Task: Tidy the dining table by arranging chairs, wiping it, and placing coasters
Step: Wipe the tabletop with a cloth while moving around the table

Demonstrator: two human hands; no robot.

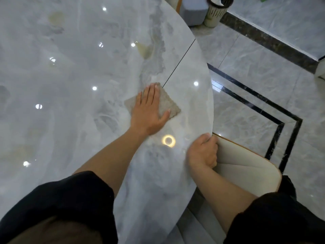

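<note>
"Pressing flat, was it, that left hand [149,110]?"

"Yes, fingers straight and spread on the grey cloth [168,101]. The cloth lay on the table [70,76] near its right edge, just beside the dark seam [179,62]. The right hand [202,152] was curled round the top of the cream chair [246,164], and that chair stood right against the table's rim."

"So how far along would you say they were?"

"Midway, I'd judge. The wiping was under way but not finished. A yellowish stain [144,50] showed beyond the cloth, and a fainter stain [56,17] lay farther across the top. The chair looked tucked in, or nearly so. I couldn't see any other chairs."

"And the coasters?"

"I saw none on the part of the table in front of me, so that step seemed wholly left to do. Off on the tiled floor [263,76] stood a slotted bin [215,13]."
</note>
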